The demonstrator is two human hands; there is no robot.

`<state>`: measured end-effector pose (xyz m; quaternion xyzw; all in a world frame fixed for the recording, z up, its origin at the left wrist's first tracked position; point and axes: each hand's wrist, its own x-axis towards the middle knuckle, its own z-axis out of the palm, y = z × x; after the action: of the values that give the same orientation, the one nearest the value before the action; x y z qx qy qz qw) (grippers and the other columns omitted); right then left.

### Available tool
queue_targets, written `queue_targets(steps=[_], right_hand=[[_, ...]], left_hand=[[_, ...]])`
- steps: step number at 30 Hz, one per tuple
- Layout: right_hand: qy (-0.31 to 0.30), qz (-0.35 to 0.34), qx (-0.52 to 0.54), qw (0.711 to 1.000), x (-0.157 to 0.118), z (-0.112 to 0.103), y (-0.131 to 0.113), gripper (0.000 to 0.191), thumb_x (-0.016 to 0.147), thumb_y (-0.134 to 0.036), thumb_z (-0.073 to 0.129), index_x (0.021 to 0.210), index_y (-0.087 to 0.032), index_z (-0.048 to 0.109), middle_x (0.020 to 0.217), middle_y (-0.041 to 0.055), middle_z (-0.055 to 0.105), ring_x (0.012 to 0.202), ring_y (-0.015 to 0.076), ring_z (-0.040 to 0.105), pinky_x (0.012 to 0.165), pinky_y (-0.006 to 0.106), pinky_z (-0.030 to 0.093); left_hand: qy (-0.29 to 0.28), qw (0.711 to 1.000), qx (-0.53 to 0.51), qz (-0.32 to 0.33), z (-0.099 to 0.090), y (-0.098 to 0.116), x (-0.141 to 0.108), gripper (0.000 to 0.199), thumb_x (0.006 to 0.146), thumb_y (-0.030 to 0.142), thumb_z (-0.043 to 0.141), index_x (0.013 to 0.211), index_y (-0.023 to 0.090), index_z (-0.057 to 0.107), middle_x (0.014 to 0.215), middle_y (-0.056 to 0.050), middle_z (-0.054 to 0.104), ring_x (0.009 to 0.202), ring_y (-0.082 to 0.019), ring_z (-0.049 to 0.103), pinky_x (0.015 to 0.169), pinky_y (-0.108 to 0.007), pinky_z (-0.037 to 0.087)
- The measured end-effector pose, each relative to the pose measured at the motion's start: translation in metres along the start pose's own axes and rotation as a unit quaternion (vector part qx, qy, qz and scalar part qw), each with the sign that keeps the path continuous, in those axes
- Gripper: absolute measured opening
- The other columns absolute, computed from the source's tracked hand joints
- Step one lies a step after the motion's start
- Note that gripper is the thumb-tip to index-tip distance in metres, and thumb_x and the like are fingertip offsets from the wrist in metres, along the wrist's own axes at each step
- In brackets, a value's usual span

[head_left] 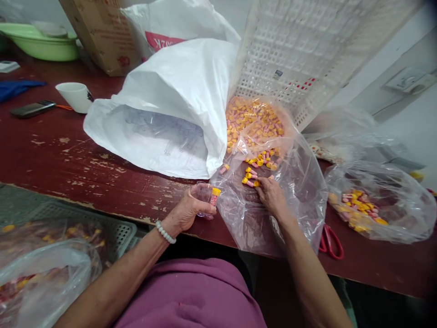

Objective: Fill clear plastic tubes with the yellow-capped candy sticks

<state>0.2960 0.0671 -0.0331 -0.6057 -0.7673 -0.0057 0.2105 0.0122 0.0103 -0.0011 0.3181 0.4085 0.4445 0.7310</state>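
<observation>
My left hand [191, 207] is wrapped round a clear plastic container [202, 193]. A small pink tube with a yellow cap [215, 196] shows at the container's right end. In the mouth of a clear plastic bag [246, 223], my right hand [271, 193] has its fingertips closed at a yellow-capped tube [251, 182]. More such tubes [256, 123] fill the back of the bag. A single tube [224, 169] lies left of the bag's opening. Clear containers [170, 132] show inside the open white sack [184, 82].
A white perforated crate [293, 54] stands tilted behind the bag. Red-handled scissors [332, 243] and another bag of tubes [403, 205] are at the right. A white cup [74, 96], a phone [33, 109] and a green basin [44, 43] are at the left. Bagged tubes sit lower left.
</observation>
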Motion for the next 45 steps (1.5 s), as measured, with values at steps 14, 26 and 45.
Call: queue_targets(steps=[14,26,45], right_hand=[[0.053,0.065,0.458,0.885,-0.015,-0.018,-0.143,0.016,0.084,-0.035,0.057,0.092,-0.022,0.051,0.078,-0.0013,0.058,0.068,0.0121,0.055,0.064,0.026,0.046],[-0.022,-0.107,0.286,0.952,-0.033,-0.027,-0.137,0.034,0.079,-0.047,0.061,0.103,-0.024,0.058,0.135,0.0079,0.041,0.124,0.0252,0.039,0.102,0.045,0.034],[0.080,0.077,0.264,0.958,0.009,0.003,-0.074,0.016,0.085,-0.031,0.050,0.094,-0.018,0.055,0.083,0.0045,0.062,0.073,0.0170,0.057,0.071,0.033,0.046]], left_hand=[[-0.065,0.986,0.123,0.087,0.007,-0.013,-0.004,0.054,0.048,0.004,0.076,0.098,0.016,0.060,0.088,-0.002,0.065,0.076,-0.013,0.059,0.070,-0.025,0.047],[-0.066,0.990,0.113,0.043,0.008,-0.010,-0.012,0.043,0.049,0.004,0.071,0.088,0.014,0.056,0.069,0.002,0.058,0.051,-0.008,0.049,0.043,-0.018,0.040],[-0.005,0.995,0.085,0.059,-0.004,-0.009,0.004,0.054,0.046,0.006,0.076,0.093,0.017,0.052,0.076,0.002,0.060,0.056,-0.011,0.054,0.039,-0.020,0.046]])
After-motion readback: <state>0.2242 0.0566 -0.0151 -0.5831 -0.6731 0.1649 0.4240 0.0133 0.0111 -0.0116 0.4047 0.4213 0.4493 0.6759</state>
